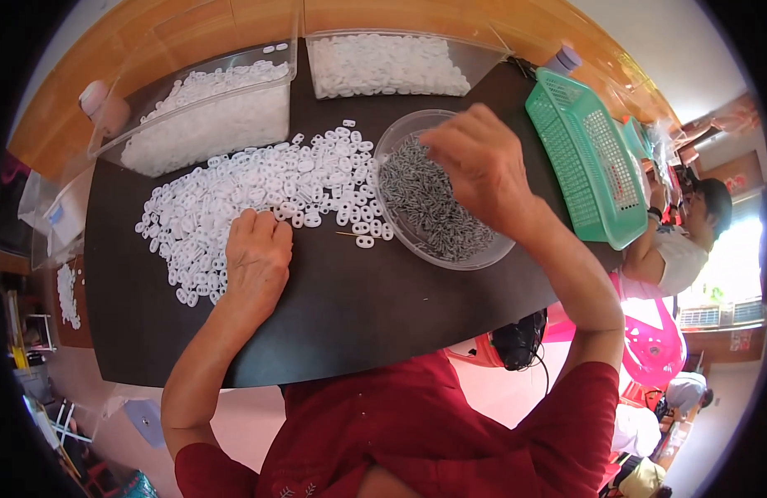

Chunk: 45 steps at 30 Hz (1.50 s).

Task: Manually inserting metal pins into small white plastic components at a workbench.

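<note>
My left hand [259, 259] rests at the near edge of a spread heap of small white oval plastic pieces with two holes [205, 203]. Its fingers are bent down among them, and whatever they hold is hidden. Raised over the right side of a round clear tub [444, 264] is my right hand [476, 162], fingers curled together; anything pinched in them is too small to make out. Many small grey pieces that look like screws [433, 207] fill the tub. A thin brass-coloured pin [347, 233] lies beside the loose white pieces on the dark table [350, 307].
Two clear bins of white pieces, one at back left [226, 124] and one at back centre [387, 70], stand behind the heap. A green perforated basket [586, 158] sits at the right. Beyond the table, another person [682, 241] is at the far right, near a pink plastic chair [653, 344].
</note>
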Motion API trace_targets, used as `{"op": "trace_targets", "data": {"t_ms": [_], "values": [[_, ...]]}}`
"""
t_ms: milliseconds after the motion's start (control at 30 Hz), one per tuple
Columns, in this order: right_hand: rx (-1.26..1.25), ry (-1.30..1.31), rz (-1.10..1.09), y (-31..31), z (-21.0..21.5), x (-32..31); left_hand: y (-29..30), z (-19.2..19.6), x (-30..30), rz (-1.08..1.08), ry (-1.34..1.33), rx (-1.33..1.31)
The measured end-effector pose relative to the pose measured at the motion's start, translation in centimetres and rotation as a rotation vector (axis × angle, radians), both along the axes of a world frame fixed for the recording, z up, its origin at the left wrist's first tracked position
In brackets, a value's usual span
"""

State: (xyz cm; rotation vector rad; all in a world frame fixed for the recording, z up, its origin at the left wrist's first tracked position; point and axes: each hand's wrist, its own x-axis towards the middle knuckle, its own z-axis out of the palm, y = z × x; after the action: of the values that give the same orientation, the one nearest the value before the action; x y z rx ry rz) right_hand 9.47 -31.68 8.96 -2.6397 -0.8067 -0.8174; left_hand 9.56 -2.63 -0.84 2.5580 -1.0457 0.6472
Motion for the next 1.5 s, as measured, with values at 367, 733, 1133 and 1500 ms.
{"op": "trace_targets", "data": {"t_ms": [367, 733, 1133, 1500], "values": [[0.04, 0.269, 0.095, -0.3, -6.6, -2.8, -0.5, 0.7, -0.2, -0.016, 0.196, -0.031], [-0.091, 0.297, 0.193, 0.3, -7.8, -1.8, -0.9, 1.4, 0.1, -0.062, 0.312, -0.006], [-0.024, 0.267, 0.095, -0.4, -7.3, -2.5, -1.3, 3.6, -2.4, -0.122, 0.321, -0.225], [-0.066, 0.272, 0.196, 0.4, -8.3, -2.0, 0.4, 2.8, -7.8, 0.001, 1.017, -0.768]]}}
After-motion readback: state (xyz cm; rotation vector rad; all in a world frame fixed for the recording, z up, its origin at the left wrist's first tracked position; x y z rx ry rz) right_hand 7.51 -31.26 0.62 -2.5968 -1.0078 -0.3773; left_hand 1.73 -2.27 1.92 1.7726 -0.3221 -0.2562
